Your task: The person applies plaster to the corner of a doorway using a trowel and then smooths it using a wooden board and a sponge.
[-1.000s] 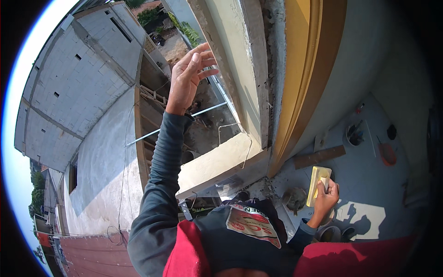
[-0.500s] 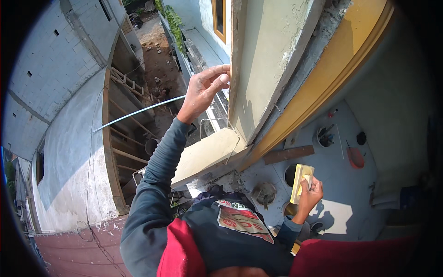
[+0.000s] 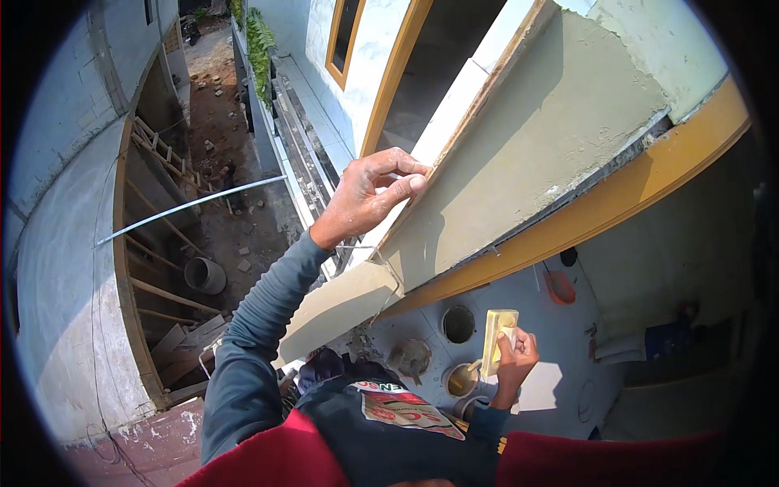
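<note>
My left hand [image 3: 369,195] is at the edge of a freshly plastered wall face [image 3: 527,138], its thumb and fingertips pinched on the thin wooden strip [image 3: 466,114] along that edge. Lower right, a yellow plastering float [image 3: 492,345] is held in my right hand [image 3: 516,362], its fingers wrapped round the grip and its flat face turned left. The float is apart from the wall. A bent metal wire clamp [image 3: 397,280] sits at the strip's lower end, by a plastered ledge [image 3: 333,308].
Several buckets, one dark [image 3: 458,324] and one with yellowish contents [image 3: 460,380], stand on the tiled floor below. An orange-red scoop [image 3: 559,286] lies beyond. A yellow frame [image 3: 633,191] borders the wall. Left is a deep drop to a dirt passage [image 3: 215,146].
My view has swung toward the right, showing more of the plastered face. The left hand stays at the strip, its fingers now closer together. The float remains in my right hand.
</note>
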Demonstrator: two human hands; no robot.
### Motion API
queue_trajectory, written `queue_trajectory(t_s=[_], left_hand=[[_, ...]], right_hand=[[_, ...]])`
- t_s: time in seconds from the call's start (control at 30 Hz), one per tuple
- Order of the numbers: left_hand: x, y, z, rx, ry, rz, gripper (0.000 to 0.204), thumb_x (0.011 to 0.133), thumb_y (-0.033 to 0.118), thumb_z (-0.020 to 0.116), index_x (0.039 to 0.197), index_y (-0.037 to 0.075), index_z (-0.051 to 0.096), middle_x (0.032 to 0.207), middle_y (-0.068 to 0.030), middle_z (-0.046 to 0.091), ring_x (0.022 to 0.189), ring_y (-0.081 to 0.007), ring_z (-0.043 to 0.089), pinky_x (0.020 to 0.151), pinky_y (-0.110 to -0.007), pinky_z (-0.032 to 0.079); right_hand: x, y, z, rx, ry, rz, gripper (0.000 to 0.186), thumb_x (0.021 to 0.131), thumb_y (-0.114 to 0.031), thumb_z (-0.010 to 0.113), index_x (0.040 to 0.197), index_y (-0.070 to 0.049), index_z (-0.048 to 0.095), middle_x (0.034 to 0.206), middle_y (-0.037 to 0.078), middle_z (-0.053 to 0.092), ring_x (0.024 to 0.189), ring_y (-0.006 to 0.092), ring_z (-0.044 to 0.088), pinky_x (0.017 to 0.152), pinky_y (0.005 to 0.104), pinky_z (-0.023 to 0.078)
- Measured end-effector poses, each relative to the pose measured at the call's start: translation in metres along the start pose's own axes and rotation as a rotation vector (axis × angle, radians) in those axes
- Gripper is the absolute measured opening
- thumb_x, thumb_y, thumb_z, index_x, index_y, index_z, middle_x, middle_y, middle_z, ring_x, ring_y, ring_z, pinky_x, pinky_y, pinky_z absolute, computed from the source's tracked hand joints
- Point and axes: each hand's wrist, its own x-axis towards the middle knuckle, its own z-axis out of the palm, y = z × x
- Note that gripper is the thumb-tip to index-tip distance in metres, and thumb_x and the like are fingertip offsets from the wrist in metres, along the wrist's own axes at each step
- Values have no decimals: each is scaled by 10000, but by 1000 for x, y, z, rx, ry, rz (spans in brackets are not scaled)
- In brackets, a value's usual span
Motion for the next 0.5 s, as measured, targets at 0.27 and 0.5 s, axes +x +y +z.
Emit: queue_trajectory(t_s=[0.27,0.5], left_hand=[[-21,-55,-44,271,-54,-202,406,1010,364,606,1188,15,714,1067,-150,707,978,-218,691,888,-350,556],[-53,-111,-40,270,-297,-389,299,989,212,636,1203,12,695,1063,-176,715,880,-248,685,809,-374,560]], right_hand=[[-6,11,-18,-297,3,23,168,756,-28,773,903,21,708,781,-27,523,718,75,469,666,247,407],[-44,52,-23,-686,-155,156,226,739,-86,799,916,27,716,801,44,663,678,101,571,647,279,483]])
